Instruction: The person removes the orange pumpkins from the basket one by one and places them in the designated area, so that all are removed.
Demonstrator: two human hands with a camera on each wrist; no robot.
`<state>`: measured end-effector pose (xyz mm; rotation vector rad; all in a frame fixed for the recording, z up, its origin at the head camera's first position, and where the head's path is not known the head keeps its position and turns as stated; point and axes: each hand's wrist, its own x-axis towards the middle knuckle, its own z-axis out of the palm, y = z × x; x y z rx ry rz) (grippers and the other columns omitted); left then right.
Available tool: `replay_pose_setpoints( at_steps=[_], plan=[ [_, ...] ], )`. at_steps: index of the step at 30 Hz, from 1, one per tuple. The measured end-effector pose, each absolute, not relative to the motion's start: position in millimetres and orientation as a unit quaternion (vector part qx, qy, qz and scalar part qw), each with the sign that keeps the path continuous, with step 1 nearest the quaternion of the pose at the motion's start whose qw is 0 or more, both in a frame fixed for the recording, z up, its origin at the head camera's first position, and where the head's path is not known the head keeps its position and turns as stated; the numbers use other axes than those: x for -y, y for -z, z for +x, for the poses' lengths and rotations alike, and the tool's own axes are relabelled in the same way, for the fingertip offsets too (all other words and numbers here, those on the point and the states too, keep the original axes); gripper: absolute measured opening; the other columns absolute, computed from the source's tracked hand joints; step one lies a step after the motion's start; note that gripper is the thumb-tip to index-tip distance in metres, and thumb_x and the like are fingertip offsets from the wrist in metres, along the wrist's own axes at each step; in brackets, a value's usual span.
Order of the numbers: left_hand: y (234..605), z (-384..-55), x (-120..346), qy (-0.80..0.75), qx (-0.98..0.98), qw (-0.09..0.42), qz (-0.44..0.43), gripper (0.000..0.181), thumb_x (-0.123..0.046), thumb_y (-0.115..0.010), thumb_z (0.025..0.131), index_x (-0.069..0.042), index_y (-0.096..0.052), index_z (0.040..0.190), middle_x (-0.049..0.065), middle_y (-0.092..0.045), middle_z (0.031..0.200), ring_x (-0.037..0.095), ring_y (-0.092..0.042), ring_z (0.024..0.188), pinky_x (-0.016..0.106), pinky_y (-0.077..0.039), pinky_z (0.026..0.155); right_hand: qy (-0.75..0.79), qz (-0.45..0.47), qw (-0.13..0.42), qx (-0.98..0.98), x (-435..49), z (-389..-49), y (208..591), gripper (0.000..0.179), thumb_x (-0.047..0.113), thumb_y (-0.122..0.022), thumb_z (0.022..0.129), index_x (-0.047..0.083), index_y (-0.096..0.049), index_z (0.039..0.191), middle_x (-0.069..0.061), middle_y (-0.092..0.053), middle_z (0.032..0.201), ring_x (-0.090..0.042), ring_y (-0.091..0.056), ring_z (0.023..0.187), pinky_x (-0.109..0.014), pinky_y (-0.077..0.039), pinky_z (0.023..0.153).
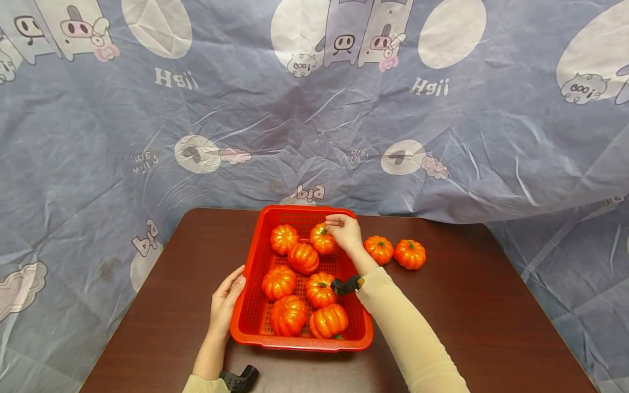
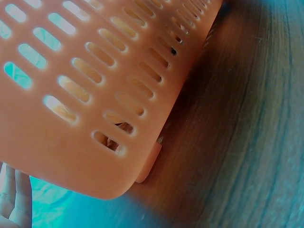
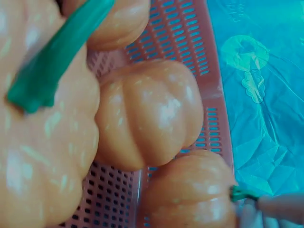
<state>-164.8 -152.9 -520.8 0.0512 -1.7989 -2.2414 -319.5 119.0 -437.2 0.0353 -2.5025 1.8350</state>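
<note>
A red plastic basket (image 1: pixel 301 344) with perforated walls stands on the table and holds several small orange pumpkins. At its far right, my right hand (image 1: pixel 346 232) pinches the green stem (image 3: pixel 241 193) of one pumpkin (image 1: pixel 321 243), which is inside the basket. The fingertips (image 3: pixel 280 207) at that stem show at the lower right of the right wrist view. Against the basket's left side, my left hand (image 1: pixel 226 300) rests with fairly straight fingers. In the left wrist view its fingers (image 2: pixel 21 197) appear at the lower left corner, beside the basket wall (image 2: pixel 71 161).
Two more orange pumpkins, one nearer (image 1: pixel 379 250) and one farther right (image 1: pixel 410 254), sit on the brown table (image 1: pixel 472 305) just right of the basket. A grey-blue printed cloth (image 1: pixel 295 120) hangs behind the table and at both sides.
</note>
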Motion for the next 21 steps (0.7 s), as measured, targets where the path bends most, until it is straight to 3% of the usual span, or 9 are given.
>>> replay_pose_setpoints(
  at_steps=[5,12,21],
  plan=[
    [519,-165,152,0.773,0.620,0.132,0.021,0.038,-0.011,-0.053,0.096,0.004,-0.051,0.131,-0.002,-0.062,0.115,0.009,-0.056,0.105,0.020,-0.048,0.085,-0.644,0.001,0.024,0.764,-124,-317,427,0.030,-0.005,-0.063,0.085,-0.008,-0.062,0.114,-0.021,-0.065,0.108,-0.027,-0.064,0.095,-0.034,-0.053,0.079],
    [519,-163,151,0.781,0.611,0.127,0.022,0.039,-0.011,-0.053,0.096,0.004,-0.050,0.132,-0.005,-0.063,0.112,0.008,-0.057,0.104,0.021,-0.049,0.084,-0.670,-0.010,0.035,0.741,-139,-311,412,0.029,-0.003,-0.064,0.085,-0.005,-0.063,0.115,-0.022,-0.064,0.110,-0.022,-0.064,0.094,-0.028,-0.054,0.076],
    [517,-162,151,0.778,0.615,0.129,0.020,0.039,-0.011,-0.053,0.097,0.005,-0.049,0.132,-0.006,-0.063,0.112,0.008,-0.058,0.103,0.020,-0.048,0.085,-0.705,-0.011,0.059,0.707,-171,-300,391,0.030,-0.007,-0.062,0.085,-0.010,-0.060,0.115,-0.025,-0.063,0.110,-0.006,-0.064,0.079,-0.020,-0.053,0.069]
  ],
)
